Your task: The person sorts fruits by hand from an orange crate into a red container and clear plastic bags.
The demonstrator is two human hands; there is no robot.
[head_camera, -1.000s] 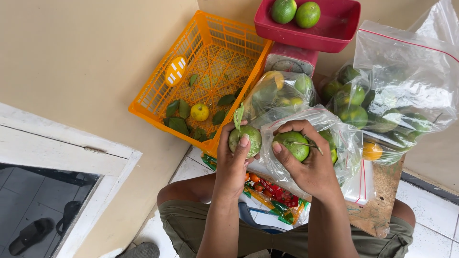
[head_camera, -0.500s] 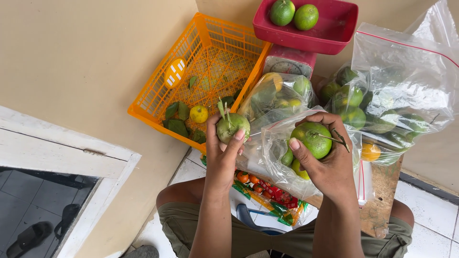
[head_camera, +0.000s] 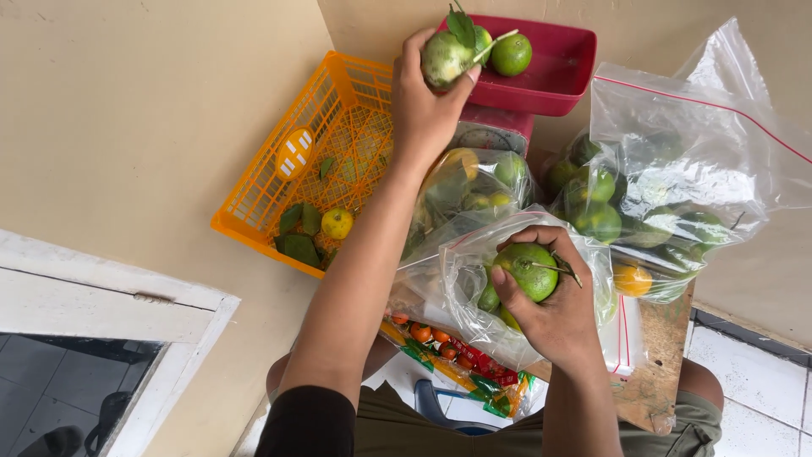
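Seen from above, the person sits with olive-clad knees at six o'clock, a worn wooden board (head_camera: 655, 385) across the lap, facing a plain beige wall; white floor tiles (head_camera: 753, 398) show at four o'clock and a white door frame (head_camera: 101, 296) over dark tiles at eight o'clock. At eleven o'clock one orange plastic crate (head_camera: 317, 161) leans on the wall, holding one small yellow fruit (head_camera: 337, 223) and a few loose green leaves. At twelve o'clock one red scale tray (head_camera: 558, 72) sits on its dial base and carries one green citrus (head_camera: 511, 54). The left hand (head_camera: 423, 106) is raised to the tray's near rim, fingers curled firmly around a pale green fruit with a leaf and stem (head_camera: 447, 56). At the centre the right hand (head_camera: 550, 309) grips a second green citrus (head_camera: 529, 271) by its stem side, fingers wrapped close, right at the mouth of a clear plastic bag (head_camera: 474, 288) that holds about two more fruits. Three clear bags show in all: this one, another (head_camera: 478, 182) just behind it with several yellow-green fruits, and a large zip bag (head_camera: 677, 161) at two o'clock holding many green fruits and one orange one; exact counts there cannot be told. A printed wrapper (head_camera: 452, 360) with red and orange pictures lies under the bags.
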